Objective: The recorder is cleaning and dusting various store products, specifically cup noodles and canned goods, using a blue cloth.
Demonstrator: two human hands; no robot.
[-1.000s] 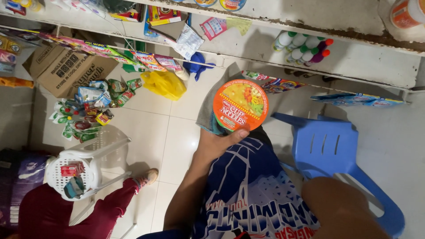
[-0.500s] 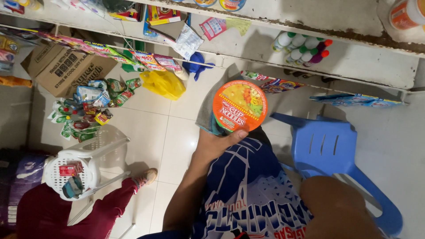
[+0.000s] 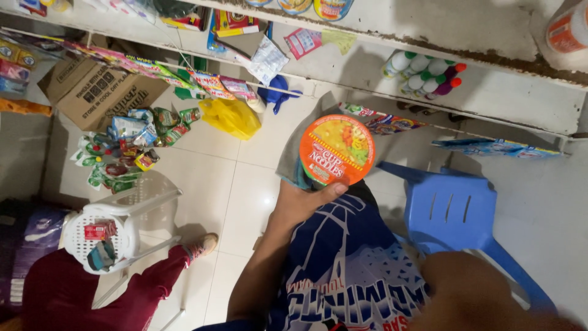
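- Holding a round noodle cup (image 3: 337, 149) in our left hand (image 3: 304, 199), we have the grip closed around its lower side, thumb along the rim, orange lid facing up.
- Our right hand is not in view.
- Just right of the grip stands a blue plastic chair (image 3: 453, 211).
- Well left of it sits a white plastic stool (image 3: 101, 236), with snack packets (image 3: 125, 147) and a cardboard box (image 3: 98, 92) on the floor beyond.
- Above the grip lies a yellow bag (image 3: 231, 116).
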